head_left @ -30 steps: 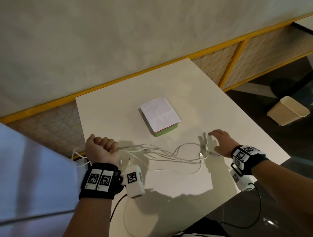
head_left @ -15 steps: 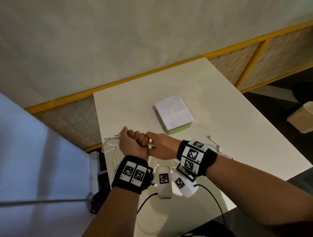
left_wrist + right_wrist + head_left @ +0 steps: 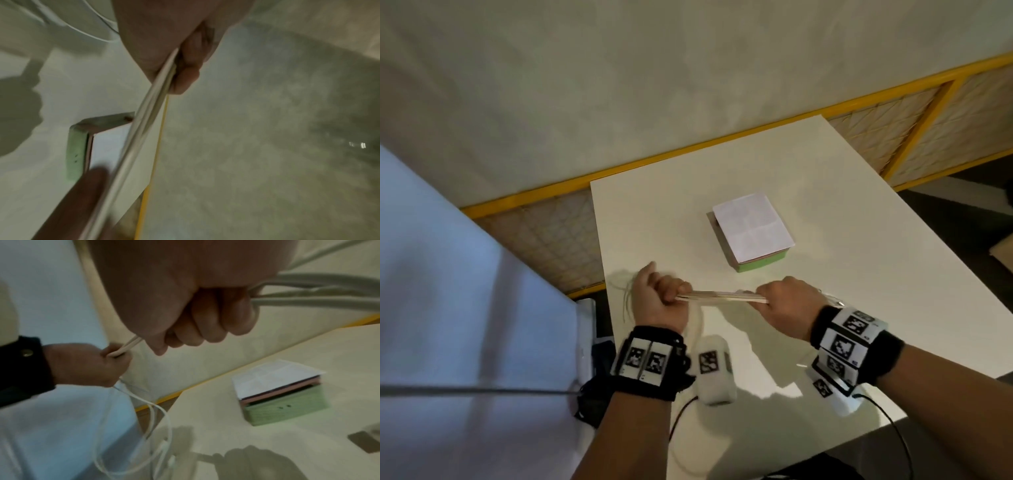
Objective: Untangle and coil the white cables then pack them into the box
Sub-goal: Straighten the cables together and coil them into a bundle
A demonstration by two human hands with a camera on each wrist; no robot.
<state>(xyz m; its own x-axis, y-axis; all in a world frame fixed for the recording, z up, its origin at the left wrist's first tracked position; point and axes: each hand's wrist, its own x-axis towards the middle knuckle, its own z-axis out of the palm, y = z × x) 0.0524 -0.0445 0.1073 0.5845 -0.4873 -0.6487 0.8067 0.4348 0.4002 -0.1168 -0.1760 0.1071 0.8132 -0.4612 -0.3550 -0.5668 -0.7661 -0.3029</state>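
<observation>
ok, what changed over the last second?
The right hand left the table, crossed to the left hand, took hold of the cables there and pulled back rightward, stretching a bundle taut between both fists. The left hand kept its grip throughout. The box lies closed on the table, untouched.

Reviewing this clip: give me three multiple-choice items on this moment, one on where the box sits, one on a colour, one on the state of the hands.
1. The box lies:
A. beyond the hands on the table
B. on the floor
C. in the left hand

2. Its side is:
A. red
B. green
C. black

3. The white cables are:
A. loose on the table
B. inside the box
C. stretched between both hands

A: it rests mid-table, past both fists.
B: a green wall shows below the paper.
C: left hand and right hand each grip the bundle.
</observation>
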